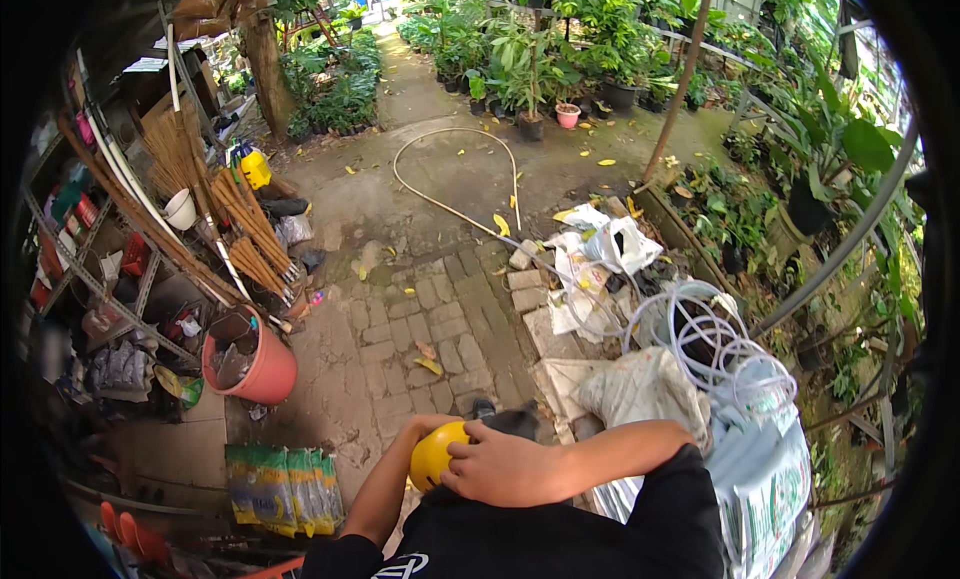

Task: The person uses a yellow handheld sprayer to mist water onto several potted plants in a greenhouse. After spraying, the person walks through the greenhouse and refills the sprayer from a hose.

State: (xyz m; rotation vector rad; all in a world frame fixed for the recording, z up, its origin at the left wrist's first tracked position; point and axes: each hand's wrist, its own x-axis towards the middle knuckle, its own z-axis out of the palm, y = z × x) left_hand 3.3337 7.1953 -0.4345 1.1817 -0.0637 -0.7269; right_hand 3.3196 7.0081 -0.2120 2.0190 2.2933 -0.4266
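A rounded yellow plastic container [429,459] is held close against my black shirt. My right hand [510,465] lies over its near side with the fingers bent around it. My left hand [436,423] is at its far side, and most of those fingers are hidden behind it. Only the smooth curved yellow part shows, so I cannot tell what kind of container it is. Just beyond my hands, a dark shoe [484,408] stands on the paving.
On the left are a red bucket [262,365], broom bundles [251,219], a yellow sprayer [255,166] and packaged bags [281,489]. A coiled clear hose [675,331] lies over sacks [645,391] on the right; its length loops across the path. Potted plants [531,125] line the far side.
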